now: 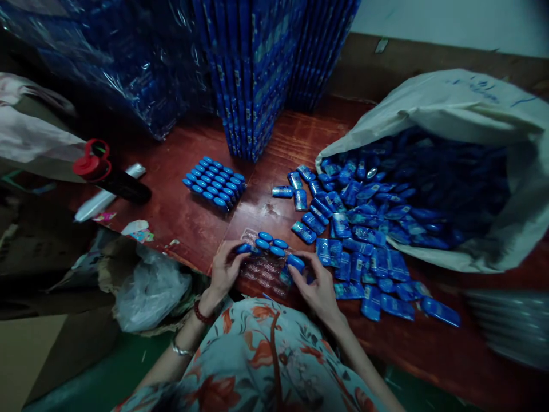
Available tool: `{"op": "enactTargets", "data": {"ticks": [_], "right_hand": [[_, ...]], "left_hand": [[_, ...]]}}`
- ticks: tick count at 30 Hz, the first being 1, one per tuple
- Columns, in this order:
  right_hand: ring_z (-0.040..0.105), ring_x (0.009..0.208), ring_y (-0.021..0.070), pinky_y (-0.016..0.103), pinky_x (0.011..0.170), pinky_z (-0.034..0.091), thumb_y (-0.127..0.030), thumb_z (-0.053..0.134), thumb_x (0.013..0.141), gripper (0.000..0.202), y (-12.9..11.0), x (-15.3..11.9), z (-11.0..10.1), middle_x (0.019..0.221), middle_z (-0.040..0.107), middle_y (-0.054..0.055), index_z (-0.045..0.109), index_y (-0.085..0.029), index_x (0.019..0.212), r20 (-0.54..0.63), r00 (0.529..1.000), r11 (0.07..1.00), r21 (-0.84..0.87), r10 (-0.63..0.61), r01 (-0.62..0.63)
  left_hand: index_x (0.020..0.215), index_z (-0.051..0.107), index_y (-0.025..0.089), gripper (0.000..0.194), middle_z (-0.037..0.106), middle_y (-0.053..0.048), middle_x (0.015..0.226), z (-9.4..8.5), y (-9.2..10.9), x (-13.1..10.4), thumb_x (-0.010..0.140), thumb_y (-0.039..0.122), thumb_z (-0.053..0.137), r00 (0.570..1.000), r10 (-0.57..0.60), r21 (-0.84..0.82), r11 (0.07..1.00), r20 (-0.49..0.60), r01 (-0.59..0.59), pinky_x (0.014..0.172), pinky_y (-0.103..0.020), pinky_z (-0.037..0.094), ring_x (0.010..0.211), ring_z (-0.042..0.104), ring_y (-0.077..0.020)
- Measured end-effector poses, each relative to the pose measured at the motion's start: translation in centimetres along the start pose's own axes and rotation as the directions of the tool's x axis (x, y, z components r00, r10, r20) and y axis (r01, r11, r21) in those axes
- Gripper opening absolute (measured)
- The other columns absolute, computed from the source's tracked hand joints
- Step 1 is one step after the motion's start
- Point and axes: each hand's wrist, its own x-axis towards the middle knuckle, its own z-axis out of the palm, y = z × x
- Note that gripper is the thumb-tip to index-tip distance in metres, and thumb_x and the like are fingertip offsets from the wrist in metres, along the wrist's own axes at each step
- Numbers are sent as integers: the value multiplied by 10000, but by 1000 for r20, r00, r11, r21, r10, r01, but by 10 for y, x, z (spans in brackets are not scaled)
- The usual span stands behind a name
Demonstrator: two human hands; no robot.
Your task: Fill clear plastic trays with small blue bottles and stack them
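Note:
A clear plastic tray with moulded pockets [263, 272] lies in front of me at the table's near edge. Several small blue containers with oval ends [263, 243] stand upright in its far part, while its near pockets show bare. At the tray's left side, my left hand [225, 266] pinches a blue container [243, 248]. My right hand [315, 283] grips another blue container [295, 263] at the right side, its oval end tilted up. Whether either container touches the tray I cannot tell. Beyond the tray stands a block of the same containers in tight rows [214, 183].
Loose blue containers [377, 257] spill rightward from a large white sack [467, 109]. Tall stacks of blue packs [253, 74] stand at the back. A dark bottle with a red lid [114, 174] lies left. Stacked clear trays [510, 323] sit far right on the reddish table [171, 212].

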Motion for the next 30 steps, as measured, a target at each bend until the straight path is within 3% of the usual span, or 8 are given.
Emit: {"op": "enactTargets", "data": {"ticks": [4,7,10,15,21,24,27,30], "right_hand": [[625,979,169,309,864,511,-175,535,860,262,11,-7,14,1041,657,41,559,-230,1116,-47,960,961,-33,-277,276],[620,984,159,299,861,520,-109,477,875,311,24,-10,23,1052,636,64,551,-223,1155,-51,901,896,-150,-430,419],[619,942,160,261,777,537,-74,437,876,330,27,-9,22,1014,629,88,558,-188,1161,46,854,794,-344,-518,501],[594,813,166,245,649,511,-53,390,875,303,3,1,12,867,628,83,609,-152,1059,277,853,624,-587,-443,515],[578,831,195,269,639,502,-75,466,859,226,-37,22,16,899,616,87,598,-157,1022,513,831,512,-665,-216,544],[576,813,205,276,592,501,-64,440,862,246,-46,28,26,882,607,99,580,-145,1047,518,841,513,-685,-157,518],[578,811,213,290,589,511,-60,418,864,254,-37,25,34,883,608,115,590,-141,1032,446,876,554,-689,-182,466],[590,900,218,320,698,531,-82,416,880,334,-18,17,35,964,624,118,540,-146,1183,298,903,690,-583,-310,429]], "left_hand": [[1173,563,220,322,623,-77,1020,2,-6,4,883,110,475,896,368,141,901,249,-410,802,-337,514,960,569,-175],[1267,496,226,423,594,-103,1083,-2,-12,6,892,56,400,829,443,176,836,342,-519,808,-341,516,997,555,-173],[1311,450,219,437,586,-112,1092,-6,-16,3,905,68,392,797,487,158,809,358,-566,810,-332,524,1011,562,-171],[1323,418,168,412,587,-142,1106,-6,-14,2,919,92,401,713,546,138,744,440,-654,866,-381,517,1094,534,-204],[1194,515,141,306,593,-139,1077,0,-1,10,946,152,335,652,458,241,675,604,-697,777,-336,542,1038,543,-211],[1133,567,168,294,586,-116,1077,4,-2,12,948,184,338,668,445,283,662,597,-694,806,-344,521,1039,522,-211],[1162,583,229,302,539,-117,1160,4,-6,11,923,180,404,758,453,371,678,469,-635,843,-405,484,1070,485,-233],[1140,618,281,299,498,-108,1196,2,-6,12,884,184,496,836,420,344,773,353,-534,846,-408,472,1069,474,-233]]}}
